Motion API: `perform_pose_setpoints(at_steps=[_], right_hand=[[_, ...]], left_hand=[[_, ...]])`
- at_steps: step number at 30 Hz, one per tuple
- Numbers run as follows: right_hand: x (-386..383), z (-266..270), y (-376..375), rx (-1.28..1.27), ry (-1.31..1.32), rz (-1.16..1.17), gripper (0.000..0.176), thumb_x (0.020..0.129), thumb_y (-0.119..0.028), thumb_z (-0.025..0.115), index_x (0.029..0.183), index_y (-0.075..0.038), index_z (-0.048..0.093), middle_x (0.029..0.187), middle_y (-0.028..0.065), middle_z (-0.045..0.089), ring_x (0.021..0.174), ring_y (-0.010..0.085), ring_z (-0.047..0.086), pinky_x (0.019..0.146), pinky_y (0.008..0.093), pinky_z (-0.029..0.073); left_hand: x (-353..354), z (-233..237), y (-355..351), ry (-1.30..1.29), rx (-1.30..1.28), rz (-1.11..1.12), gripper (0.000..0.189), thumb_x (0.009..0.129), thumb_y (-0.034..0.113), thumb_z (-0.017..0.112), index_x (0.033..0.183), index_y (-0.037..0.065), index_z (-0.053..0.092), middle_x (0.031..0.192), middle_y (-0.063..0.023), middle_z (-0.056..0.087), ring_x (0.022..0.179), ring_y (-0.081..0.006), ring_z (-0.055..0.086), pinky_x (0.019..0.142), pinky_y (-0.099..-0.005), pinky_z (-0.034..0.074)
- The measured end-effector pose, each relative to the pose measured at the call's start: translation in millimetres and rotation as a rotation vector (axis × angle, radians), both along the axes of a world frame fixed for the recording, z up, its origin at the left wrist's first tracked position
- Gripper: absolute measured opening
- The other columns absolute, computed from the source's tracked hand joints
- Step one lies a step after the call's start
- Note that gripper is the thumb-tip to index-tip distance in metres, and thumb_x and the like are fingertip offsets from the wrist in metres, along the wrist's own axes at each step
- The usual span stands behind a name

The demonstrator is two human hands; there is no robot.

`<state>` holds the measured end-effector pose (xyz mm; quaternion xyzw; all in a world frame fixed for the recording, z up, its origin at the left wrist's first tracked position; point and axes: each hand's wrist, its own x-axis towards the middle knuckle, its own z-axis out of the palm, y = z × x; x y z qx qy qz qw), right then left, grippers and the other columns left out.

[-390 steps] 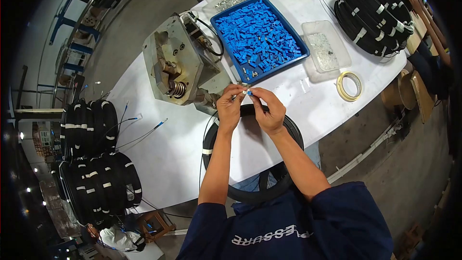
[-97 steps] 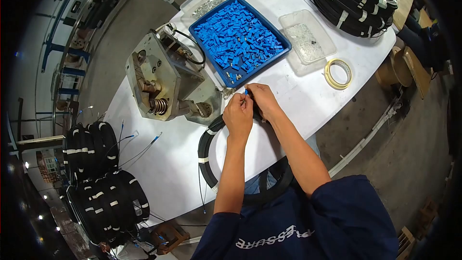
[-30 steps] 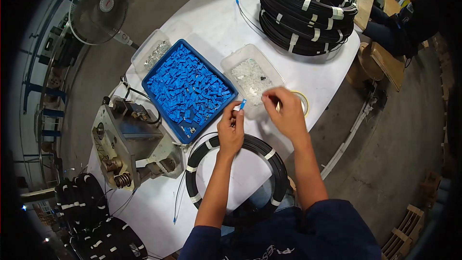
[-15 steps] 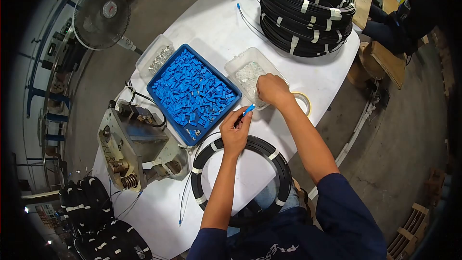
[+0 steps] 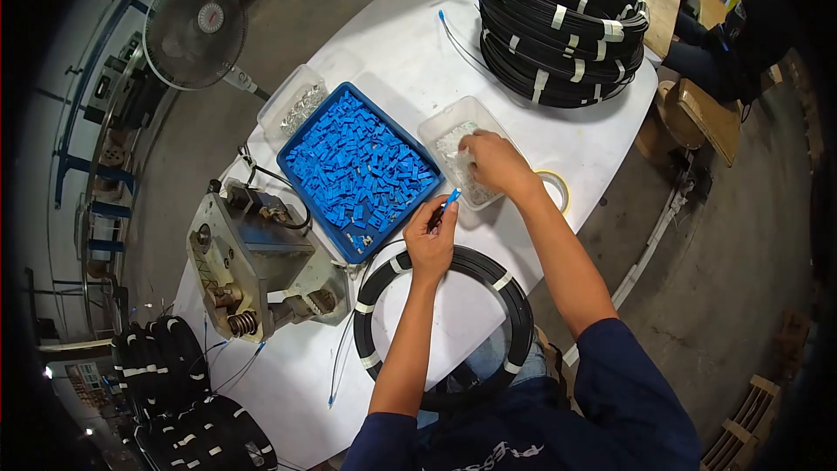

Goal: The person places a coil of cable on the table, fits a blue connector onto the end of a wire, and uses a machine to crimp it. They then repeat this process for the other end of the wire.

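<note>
My left hand (image 5: 430,235) is closed round a black cable end with a blue connector (image 5: 452,198) pointing up and right from its fingers. Beneath that forearm lies a coil of black cable (image 5: 520,318) bound with white tape. My right hand (image 5: 494,161) is over a clear plastic box (image 5: 428,129) of small translucent pieces, its fingers curled at the pieces; whether they grip one cannot be made out. Left of the box stands a blue tray (image 5: 301,187) full of blue connectors (image 5: 357,166).
A metal press (image 5: 261,262) stands at the left. Stacked black coils (image 5: 558,35) are at the back right, near a tape roll (image 5: 554,189). Another clear box (image 5: 301,105) holds metal pieces. A fan (image 5: 196,28) and a seated person (image 5: 728,44) are beyond the table.
My right hand's fingers have shifted slightly up and left over the clear box. The whole view has shifted a little, so the table and its things appear farther right. My left hand still holds the connector.
</note>
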<state>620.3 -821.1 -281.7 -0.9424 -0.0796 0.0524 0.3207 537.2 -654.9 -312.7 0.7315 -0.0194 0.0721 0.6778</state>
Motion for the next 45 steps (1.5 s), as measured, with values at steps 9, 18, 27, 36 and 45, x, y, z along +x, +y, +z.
perform_pose_setpoints(at_steps=[9,18,27,36,45], right_hand=[[6.6,-1.5,-4.2,-0.054,0.016,0.090,0.018,0.076,-0.005,0.063,0.091,-0.003,0.072,0.092,0.0177,0.070,0.090,0.0359,0.067,0.081,0.0435,0.054],[2.7,-3.4,-4.5,-0.007,0.005,0.121,0.018,0.072,-0.002,0.067,0.089,-0.002,0.072,0.086,0.0157,0.072,0.081,0.0317,0.069,0.074,0.0379,0.054],[6.7,3.0,-6.8,-0.011,0.017,0.154,0.017,0.070,0.002,0.070,0.086,0.000,0.072,0.080,0.0158,0.071,0.075,0.0304,0.068,0.069,0.0388,0.053],[4.2,9.3,-17.8,0.133,0.036,0.136,0.007,0.075,-0.002,0.070,0.082,0.000,0.068,0.081,0.0160,0.071,0.077,0.0320,0.068,0.072,0.0383,0.053],[-61.1,25.5,34.6,0.919,0.007,-0.129,0.015,0.085,-0.010,0.072,0.095,0.000,0.071,0.082,0.0052,0.071,0.072,0.0111,0.062,0.068,0.0249,0.050]], left_hand=[[-0.2,7.6,1.6,-0.009,0.056,-0.024,0.019,0.091,0.012,0.070,0.102,-0.003,0.068,0.076,0.0058,0.054,0.065,-0.0020,0.042,0.056,-0.0183,0.033],[-0.5,1.2,3.0,0.005,0.026,-0.008,0.019,0.091,0.011,0.070,0.103,-0.003,0.068,0.079,0.0031,0.059,0.070,-0.0034,0.048,0.062,-0.0182,0.039],[1.6,-5.2,3.6,-0.049,0.006,0.033,0.019,0.093,0.010,0.068,0.106,-0.003,0.066,0.082,0.0037,0.059,0.069,-0.0020,0.047,0.060,-0.0168,0.038],[1.4,-7.7,6.3,0.036,-0.119,0.044,0.018,0.092,0.007,0.067,0.106,-0.005,0.065,0.083,0.0019,0.058,0.069,-0.0024,0.047,0.060,-0.0166,0.038],[-4.2,-5.7,24.7,-0.014,-0.286,0.043,0.020,0.094,0.003,0.063,0.113,-0.002,0.064,0.083,0.0025,0.058,0.072,-0.0023,0.047,0.062,-0.0171,0.037]])
